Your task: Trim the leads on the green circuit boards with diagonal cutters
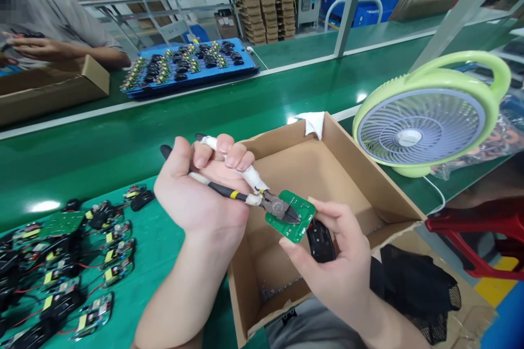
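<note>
My left hand (204, 185) is closed around the handles of a pair of diagonal cutters (278, 208), whose grips are partly wrapped in white tape. The cutter tips rest on the face of a small green circuit board (292, 196). My right hand (335, 256) pinches that board by its right and lower edges. Under the board, against my right fingers, is a black plastic part (320, 242). Both hands are above an open cardboard box (311, 174), with small clippings along its near inside edge.
Several boards with black parts (61, 272) lie on the green mat (151, 283) at left. A blue tray (229, 68) of similar boards stands across the bench. A green fan (426, 114) is at right, a red stool (470, 234) below it. A co-worker (61, 16) sits far left.
</note>
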A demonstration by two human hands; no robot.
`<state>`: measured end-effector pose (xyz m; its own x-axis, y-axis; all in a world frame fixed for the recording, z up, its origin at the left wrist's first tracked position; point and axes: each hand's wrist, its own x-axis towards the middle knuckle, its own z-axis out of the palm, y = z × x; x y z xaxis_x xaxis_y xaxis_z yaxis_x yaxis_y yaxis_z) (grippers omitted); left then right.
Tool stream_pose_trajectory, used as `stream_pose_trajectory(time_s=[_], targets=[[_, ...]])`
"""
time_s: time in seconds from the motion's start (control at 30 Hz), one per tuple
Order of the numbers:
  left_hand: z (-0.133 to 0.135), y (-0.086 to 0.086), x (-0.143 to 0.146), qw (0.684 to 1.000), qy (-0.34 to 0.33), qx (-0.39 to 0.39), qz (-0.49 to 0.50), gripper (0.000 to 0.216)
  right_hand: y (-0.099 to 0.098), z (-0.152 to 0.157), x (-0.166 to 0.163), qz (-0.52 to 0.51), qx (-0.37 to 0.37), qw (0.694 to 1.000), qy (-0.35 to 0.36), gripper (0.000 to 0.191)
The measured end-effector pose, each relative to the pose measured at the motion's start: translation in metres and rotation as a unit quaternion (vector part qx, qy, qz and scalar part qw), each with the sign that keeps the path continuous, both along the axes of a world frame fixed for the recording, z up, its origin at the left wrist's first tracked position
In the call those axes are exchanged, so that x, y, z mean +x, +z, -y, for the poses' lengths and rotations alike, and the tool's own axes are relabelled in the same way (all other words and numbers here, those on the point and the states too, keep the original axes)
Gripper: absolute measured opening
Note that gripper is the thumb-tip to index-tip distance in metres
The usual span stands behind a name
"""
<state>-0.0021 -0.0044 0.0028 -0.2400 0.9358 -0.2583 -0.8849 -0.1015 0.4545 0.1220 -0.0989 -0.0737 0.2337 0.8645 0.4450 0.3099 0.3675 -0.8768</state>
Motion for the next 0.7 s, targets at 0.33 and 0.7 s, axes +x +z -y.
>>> stream_pose_trajectory(time_s=[0.33,0.7], targets=[[-0.001,0.008,0.000,0.999,0.017,-0.002,-0.040,0.044,-0.006,0.001,-0.002,0.003,-0.023,1.000,0.012,0.044],[0.001,0.005,-0.009,1.000,0.003,0.007,-0.027,0.050,0.004,-0.002,0.001,-0.032,-0.017,0.999,0.038,0.040]])
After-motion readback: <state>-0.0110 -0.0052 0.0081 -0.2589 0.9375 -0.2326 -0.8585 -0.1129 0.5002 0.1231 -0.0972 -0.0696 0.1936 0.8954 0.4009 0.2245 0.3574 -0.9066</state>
